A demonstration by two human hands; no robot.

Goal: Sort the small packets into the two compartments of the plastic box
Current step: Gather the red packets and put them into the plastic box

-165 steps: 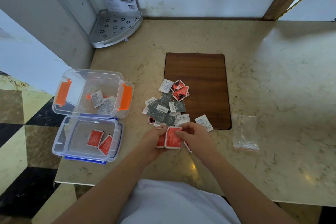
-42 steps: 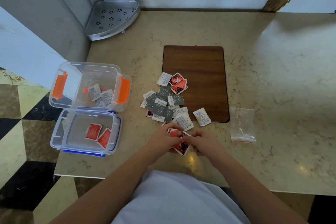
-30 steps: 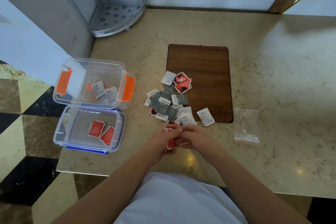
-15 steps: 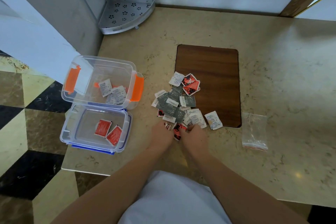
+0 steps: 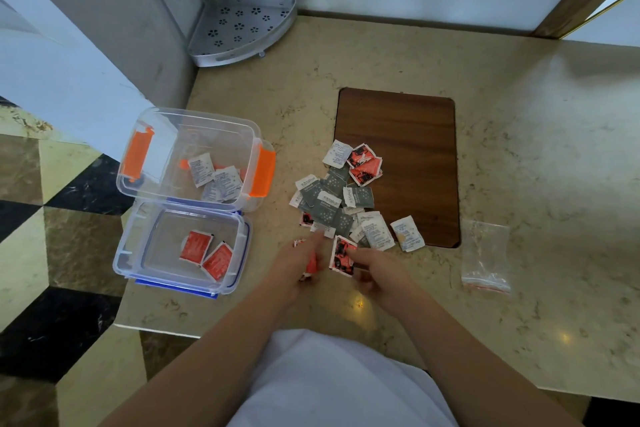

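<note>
You're working at a beige marble counter (image 5: 519,149). A dark wooden board (image 5: 415,135) is sitting in the middle of it, and the pile of small packets (image 5: 337,199) is spilling off the board's near left corner. The clear plastic box (image 5: 187,156) and its shallow compartment (image 5: 180,250) are lying at the left edge. A clear bag (image 5: 485,256) is resting right, and a corner rack (image 5: 239,28) is standing far left.

Home: marble counter (image 5: 519,135), shower caddy (image 5: 242,28)

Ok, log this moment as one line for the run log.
left hand: grips red packets | right hand: pinches red-and-black packet | near tray: two red | far tub: white | pile: unsorted
</note>
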